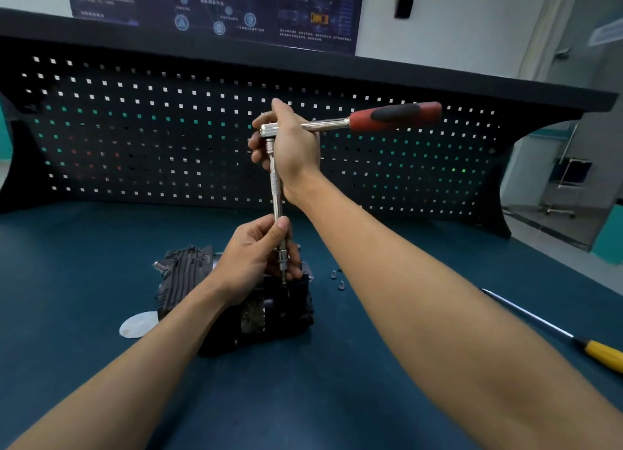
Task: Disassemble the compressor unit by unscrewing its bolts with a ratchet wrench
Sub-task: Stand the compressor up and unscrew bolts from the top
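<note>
A black finned compressor unit [188, 281] stands on the blue bench top. A ratchet wrench [394, 116] with a red and black handle points right, and its long chrome extension bar [275, 183] runs straight down to the top of the unit. My right hand [290, 146] grips the wrench head where the bar joins it. My left hand [256, 261] holds the lower end of the bar just above the unit, thumb along the shaft. The socket tip meets the unit's top; the bolt under it is hidden.
Two small loose bolts [338, 278] lie right of the unit. A yellow-handled screwdriver [553, 331] lies at the right of the bench top [84, 281]. A pale round disc [136, 325] sits by the unit's left corner. A black pegboard [135, 139] closes off the back.
</note>
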A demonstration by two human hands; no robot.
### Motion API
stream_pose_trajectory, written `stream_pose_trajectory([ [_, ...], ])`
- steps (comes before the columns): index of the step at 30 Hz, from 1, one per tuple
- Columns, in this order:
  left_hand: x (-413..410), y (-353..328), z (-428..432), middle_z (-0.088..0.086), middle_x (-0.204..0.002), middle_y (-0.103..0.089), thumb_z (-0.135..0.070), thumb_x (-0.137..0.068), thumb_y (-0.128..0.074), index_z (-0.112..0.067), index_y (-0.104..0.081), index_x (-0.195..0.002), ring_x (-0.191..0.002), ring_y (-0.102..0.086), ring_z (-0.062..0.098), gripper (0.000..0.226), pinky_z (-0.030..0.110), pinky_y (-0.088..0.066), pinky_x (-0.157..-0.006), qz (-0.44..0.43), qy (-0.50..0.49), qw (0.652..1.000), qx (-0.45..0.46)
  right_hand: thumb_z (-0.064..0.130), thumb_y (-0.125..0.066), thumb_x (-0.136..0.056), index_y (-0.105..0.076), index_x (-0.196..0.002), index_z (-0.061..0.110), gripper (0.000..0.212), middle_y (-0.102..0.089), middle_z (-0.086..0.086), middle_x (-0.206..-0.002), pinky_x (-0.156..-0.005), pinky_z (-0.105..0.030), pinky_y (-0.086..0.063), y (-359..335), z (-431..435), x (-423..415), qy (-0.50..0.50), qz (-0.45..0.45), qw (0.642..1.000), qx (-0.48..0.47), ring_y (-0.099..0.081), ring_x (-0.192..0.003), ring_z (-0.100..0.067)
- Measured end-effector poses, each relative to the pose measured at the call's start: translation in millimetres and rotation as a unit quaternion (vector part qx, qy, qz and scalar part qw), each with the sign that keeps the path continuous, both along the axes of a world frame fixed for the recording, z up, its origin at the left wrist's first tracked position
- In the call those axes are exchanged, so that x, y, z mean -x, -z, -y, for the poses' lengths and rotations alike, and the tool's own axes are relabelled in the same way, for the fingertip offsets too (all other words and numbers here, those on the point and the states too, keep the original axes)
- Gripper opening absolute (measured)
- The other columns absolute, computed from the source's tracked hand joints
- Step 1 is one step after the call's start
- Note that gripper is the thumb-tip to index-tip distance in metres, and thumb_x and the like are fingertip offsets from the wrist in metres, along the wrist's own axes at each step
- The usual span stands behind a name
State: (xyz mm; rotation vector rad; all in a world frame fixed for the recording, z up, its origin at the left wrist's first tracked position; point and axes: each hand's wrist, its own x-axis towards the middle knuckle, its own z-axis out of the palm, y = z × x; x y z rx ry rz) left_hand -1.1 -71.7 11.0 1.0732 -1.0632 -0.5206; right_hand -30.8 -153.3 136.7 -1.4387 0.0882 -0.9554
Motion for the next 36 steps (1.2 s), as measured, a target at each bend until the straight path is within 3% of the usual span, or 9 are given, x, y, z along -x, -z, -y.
stream_pose_trajectory([
  [7, 1.4, -1.4, 1.4, 0.014, -0.067, -0.065, -0.043, -0.090, -0.052, -0.008, -0.051, -0.089, -0.052, -0.065, 0.027, 0.035, 0.028, -0.052, -0.048, 0.009, 0.000, 1.000, -0.005, 0.057, -0.025, -0.104, -0.059, -0.081, 0.012, 0.062, -0.059, -0.004, -0.066, -0.044, -0.020, -0.033, -2.1, 13.7, 6.8, -0.185, -0.057, 0.971, -0.138, -0.053, -0.053, -0.015],
  [12, -0.4, -2.7, 2.4, 0.014, -0.067, -0.065, -0.041, -0.090, -0.051, -0.008, -0.051, -0.089, -0.052, -0.064, 0.027, 0.034, 0.028, -0.052, -0.048, 0.001, 0.017, 1.000, -0.014, 0.052, -0.029, -0.103, -0.059, -0.078, 0.013, 0.055, -0.061, -0.004, -0.066, -0.046, -0.020, -0.035, -1.1, 18.8, 5.9, -0.237, -0.055, 0.957, -0.156, -0.055, -0.052, -0.014],
  [19, 0.1, -2.3, 2.0, 0.020, -0.069, -0.064, -0.045, -0.089, -0.051, -0.010, -0.056, -0.080, -0.057, -0.065, 0.031, 0.037, 0.029, -0.051, -0.052, 0.002, 0.033, 0.999, -0.022, 0.044, -0.024, -0.105, -0.065, -0.063, 0.012, 0.067, -0.057, -0.001, -0.055, -0.044, -0.018, -0.030, -1.6, 20.0, 4.8, -0.417, -0.014, 0.886, -0.203, -0.044, -0.034, -0.010],
  [22, -0.9, -1.7, 0.3, 0.023, -0.071, -0.064, -0.047, -0.090, -0.050, -0.009, -0.061, -0.082, -0.059, -0.065, 0.033, 0.040, 0.029, -0.052, -0.053, -0.007, 0.049, 0.998, -0.026, 0.041, -0.023, -0.105, -0.066, -0.063, 0.013, 0.067, -0.057, 0.000, -0.053, -0.043, -0.019, -0.031, -1.5, 17.4, 1.7, -0.442, -0.013, 0.876, -0.193, -0.044, -0.033, -0.009],
  [26, -1.8, -0.6, 0.8, 0.021, -0.068, -0.063, -0.046, -0.089, -0.052, -0.009, -0.058, -0.081, -0.058, -0.064, 0.030, 0.039, 0.028, -0.052, -0.052, -0.013, 0.037, 0.999, -0.022, 0.037, -0.030, -0.102, -0.065, -0.072, 0.012, 0.052, -0.057, -0.001, -0.059, -0.043, -0.019, -0.033, 0.6, 15.5, -2.5, -0.342, -0.029, 0.920, -0.189, -0.046, -0.040, -0.011],
  [31, -2.2, -0.1, 4.9, 0.018, -0.065, -0.061, -0.051, -0.087, -0.055, -0.012, -0.057, -0.078, -0.056, -0.063, 0.028, 0.039, 0.028, -0.051, -0.051, 0.018, 0.015, 0.999, -0.027, 0.034, -0.033, -0.104, -0.062, -0.083, 0.007, 0.045, -0.063, -0.008, -0.064, -0.041, -0.022, -0.037, 2.6, 18.1, 6.6, -0.105, -0.008, 0.992, -0.070, -0.050, -0.044, -0.016],
  [36, -2.5, 1.5, 5.8, 0.019, -0.064, -0.062, -0.050, -0.089, -0.053, -0.008, -0.056, -0.079, -0.055, -0.062, 0.028, 0.042, 0.028, -0.050, -0.051, 0.050, 0.005, 0.999, -0.018, 0.036, -0.040, -0.104, -0.064, -0.073, 0.010, 0.047, -0.063, -0.003, -0.055, -0.045, -0.026, -0.045, 6.6, 7.9, 8.9, 0.117, 0.053, 0.991, 0.048, -0.053, -0.041, -0.014],
])
